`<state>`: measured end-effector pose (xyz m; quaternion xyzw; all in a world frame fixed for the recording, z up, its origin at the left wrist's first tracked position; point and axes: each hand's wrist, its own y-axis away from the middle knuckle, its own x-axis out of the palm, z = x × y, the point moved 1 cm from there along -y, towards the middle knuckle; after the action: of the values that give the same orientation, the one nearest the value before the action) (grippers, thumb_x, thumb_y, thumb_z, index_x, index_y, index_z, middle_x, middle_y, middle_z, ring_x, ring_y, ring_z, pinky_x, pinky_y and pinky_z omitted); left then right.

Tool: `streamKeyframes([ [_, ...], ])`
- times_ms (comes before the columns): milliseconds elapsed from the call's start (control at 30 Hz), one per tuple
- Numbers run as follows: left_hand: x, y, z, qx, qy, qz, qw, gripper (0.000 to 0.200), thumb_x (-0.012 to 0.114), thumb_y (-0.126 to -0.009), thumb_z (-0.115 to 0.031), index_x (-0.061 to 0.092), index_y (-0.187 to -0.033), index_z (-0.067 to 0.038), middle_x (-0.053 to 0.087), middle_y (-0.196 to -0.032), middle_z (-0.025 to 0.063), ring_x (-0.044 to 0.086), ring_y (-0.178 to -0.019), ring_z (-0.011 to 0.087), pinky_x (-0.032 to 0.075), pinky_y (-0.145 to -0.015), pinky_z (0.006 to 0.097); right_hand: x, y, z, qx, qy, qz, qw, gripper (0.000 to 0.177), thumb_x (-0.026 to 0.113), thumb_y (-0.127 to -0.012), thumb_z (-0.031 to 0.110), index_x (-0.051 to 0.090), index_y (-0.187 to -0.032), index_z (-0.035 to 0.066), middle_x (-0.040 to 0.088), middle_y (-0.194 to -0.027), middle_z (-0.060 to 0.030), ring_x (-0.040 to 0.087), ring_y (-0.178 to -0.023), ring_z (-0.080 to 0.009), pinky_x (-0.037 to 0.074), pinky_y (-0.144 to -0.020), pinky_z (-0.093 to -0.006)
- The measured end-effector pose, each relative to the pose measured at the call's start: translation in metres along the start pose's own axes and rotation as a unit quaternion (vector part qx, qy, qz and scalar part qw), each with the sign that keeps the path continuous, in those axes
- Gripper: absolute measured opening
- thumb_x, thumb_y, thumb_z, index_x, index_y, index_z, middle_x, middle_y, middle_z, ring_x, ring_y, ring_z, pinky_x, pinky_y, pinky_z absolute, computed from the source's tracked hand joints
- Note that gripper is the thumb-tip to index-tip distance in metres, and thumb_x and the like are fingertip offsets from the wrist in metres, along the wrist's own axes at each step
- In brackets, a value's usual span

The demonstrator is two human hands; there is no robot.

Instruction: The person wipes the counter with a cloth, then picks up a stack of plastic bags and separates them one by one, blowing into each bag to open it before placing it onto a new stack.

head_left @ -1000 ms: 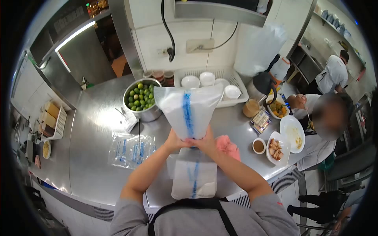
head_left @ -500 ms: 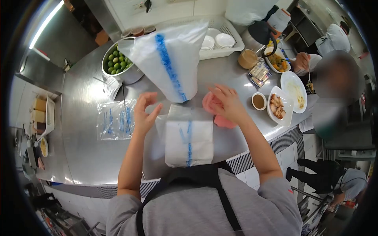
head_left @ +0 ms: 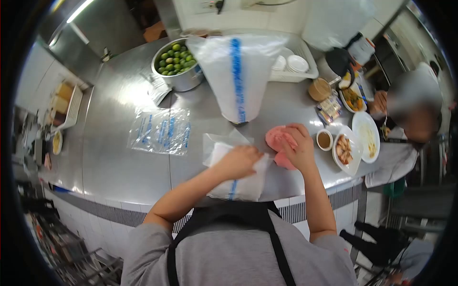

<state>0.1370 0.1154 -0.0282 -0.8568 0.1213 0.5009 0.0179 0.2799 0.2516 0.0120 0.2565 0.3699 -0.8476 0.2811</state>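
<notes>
While the left hand (head_left: 238, 162) sits curled, knuckles up, on the stack of bags (head_left: 236, 188) at the tabletop's (head_left: 114, 162) 6 o'clock edge, I cannot tell if it pinches one. At the stack's 3 o'clock, the right hand (head_left: 298, 148) cups a pink cloth (head_left: 275, 138), grip unclear. An upright bag (head_left: 238, 76) stands at 12 o'clock.

The left hand (head_left: 238, 162) covers the top of the flat stack of white blue-printed plastic bags (head_left: 234, 188). The right hand (head_left: 298, 148) hides part of the pink cloth (head_left: 274, 138). The blue print on the tall standing plastic bag (head_left: 238, 81) is too small to read.
</notes>
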Motion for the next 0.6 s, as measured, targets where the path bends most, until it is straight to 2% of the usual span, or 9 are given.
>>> streamKeyframes([
  [33,0.002,0.01,-0.009,-0.013,-0.002,-0.007,1.0,0.048,0.063,-0.074,-0.021,0.048,-0.117,-0.006,0.048,-0.12,0.0127,0.043,-0.112,0.0303,0.036,-0.094,0.0391,0.005,0.0,-0.001,0.057,-0.09,0.023,0.994,0.015,0.064,-0.072,0.015,0.062,-0.083,0.006,0.058,-0.085,-0.0108,0.055,-0.081,-0.0276,0.043,-0.073,-0.0346],
  [100,0.002,0.03,-0.033,0.073,-0.004,-0.109,0.991,0.046,0.063,-0.072,-0.018,0.05,-0.115,-0.008,0.049,-0.118,0.0129,0.045,-0.111,0.0308,0.037,-0.093,0.0396,0.02,-0.003,0.0,0.041,-0.082,0.073,0.993,0.014,0.062,-0.073,0.014,0.062,-0.084,0.005,0.058,-0.083,-0.0118,0.056,-0.077,-0.0279,0.044,-0.069,-0.0344],
  [233,-0.005,0.051,-0.03,0.065,0.046,-0.122,0.989,0.042,0.061,-0.073,-0.015,0.051,-0.114,-0.008,0.049,-0.119,0.0116,0.045,-0.11,0.0301,0.039,-0.09,0.0384,0.056,-0.007,0.006,0.023,-0.044,0.191,0.98,0.012,0.057,-0.075,0.01,0.063,-0.083,0.003,0.058,-0.079,-0.0137,0.057,-0.071,-0.0292,0.046,-0.063,-0.037],
  [300,-0.008,0.06,0.001,-0.071,0.087,-0.151,0.982,0.035,0.059,-0.073,-0.012,0.054,-0.108,-0.007,0.054,-0.109,0.0092,0.05,-0.102,0.0276,0.043,-0.083,0.0381,0.071,-0.005,-0.002,-0.026,-0.012,0.187,0.982,0.011,0.056,-0.074,0.01,0.063,-0.079,0.003,0.057,-0.078,-0.0141,0.056,-0.069,-0.0298,0.046,-0.063,-0.0377],
  [367,-0.014,0.059,0.034,-0.212,0.068,-0.263,0.939,0.027,0.056,-0.072,-0.009,0.058,-0.099,-0.007,0.057,-0.097,0.0092,0.053,-0.092,0.0285,0.045,-0.077,0.0356,0.082,0.003,-0.007,-0.073,0.023,0.183,0.98,0.01,0.056,-0.074,0.01,0.063,-0.076,0.003,0.056,-0.077,-0.0146,0.056,-0.068,-0.0304,0.046,-0.063,-0.0383],
  [400,-0.009,0.062,0.043,-0.209,0.07,-0.265,0.939,0.027,0.056,-0.072,-0.009,0.058,-0.099,-0.007,0.057,-0.097,0.0092,0.053,-0.092,0.0285,0.045,-0.077,0.0356,0.085,0.008,-0.007,-0.076,0.082,0.216,0.97,0.01,0.057,-0.072,0.008,0.062,-0.078,0.002,0.056,-0.079,-0.0131,0.055,-0.07,-0.03,0.045,-0.066,-0.0373],
  [467,-0.016,0.054,0.071,-0.182,-0.068,-0.319,0.928,0.02,0.056,-0.072,-0.008,0.06,-0.091,-0.007,0.056,-0.085,0.0091,0.054,-0.082,0.03,0.045,-0.073,0.0377,0.085,0.0,-0.01,-0.09,0.154,0.226,0.958,0.01,0.058,-0.071,0.007,0.062,-0.08,0.002,0.056,-0.081,-0.0117,0.055,-0.073,-0.0296,0.045,-0.068,-0.0363],
  [533,-0.019,0.053,0.085,-0.188,-0.033,-0.291,0.938,0.02,0.057,-0.071,-0.009,0.059,-0.091,-0.007,0.055,-0.084,0.0092,0.053,-0.082,0.0298,0.045,-0.073,0.0378,0.08,0.007,-0.005,-0.073,0.048,0.174,0.981,0.011,0.06,-0.07,0.008,0.06,-0.08,0.003,0.055,-0.08,-0.0115,0.054,-0.076,-0.0314,0.045,-0.071,-0.0368],
  [600,-0.018,0.053,0.09,-0.207,0.011,-0.25,0.946,0.02,0.058,-0.071,-0.01,0.059,-0.09,-0.007,0.054,-0.083,0.0093,0.052,-0.082,0.0296,0.044,-0.073,0.0379,0.06,0.005,0.02,-0.1,0.008,0.138,0.985,0.011,0.058,-0.072,0.01,0.059,-0.081,0.004,0.055,-0.088,-0.0096,0.054,-0.082,-0.0277,0.044,-0.072,-0.038],
])
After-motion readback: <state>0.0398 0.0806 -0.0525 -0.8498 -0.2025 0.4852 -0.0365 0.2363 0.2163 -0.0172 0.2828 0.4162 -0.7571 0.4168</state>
